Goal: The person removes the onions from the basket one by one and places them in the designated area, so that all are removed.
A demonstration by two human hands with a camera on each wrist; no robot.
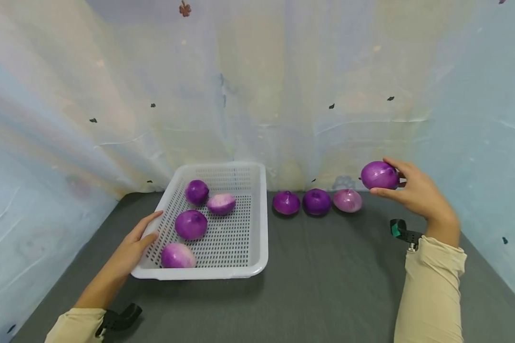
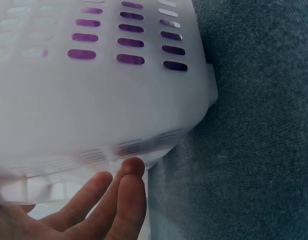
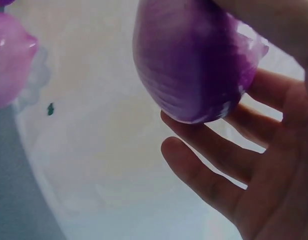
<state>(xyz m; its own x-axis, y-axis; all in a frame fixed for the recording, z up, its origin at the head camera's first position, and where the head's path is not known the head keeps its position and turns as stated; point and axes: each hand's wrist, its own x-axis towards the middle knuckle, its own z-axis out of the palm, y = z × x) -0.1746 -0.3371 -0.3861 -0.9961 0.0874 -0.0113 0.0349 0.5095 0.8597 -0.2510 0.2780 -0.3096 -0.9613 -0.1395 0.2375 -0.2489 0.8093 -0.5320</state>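
A white plastic basket [image 1: 246, 271] with slotted walls stands on the left of the dark grey table. Several purple onions lie in it, among them a pale-sided onion [image 1: 178, 256] in its near left corner. My left hand [image 1: 130, 245] holds the basket's left rim, thumb on the rim; in the left wrist view its fingers [image 2: 131, 200] reach along the outside. Over the right side of the table my right hand [image 1: 420, 190] grips a purple onion [image 1: 379, 175] between thumb and fingers, clear of the surface.
Right of the basket, along the table's back edge, two dark purple onions [image 1: 286, 203] and a lighter pinkish onion [image 1: 347, 200] sit in a row. A pale patterned curtain [image 1: 257, 95] hangs close behind and at the sides.
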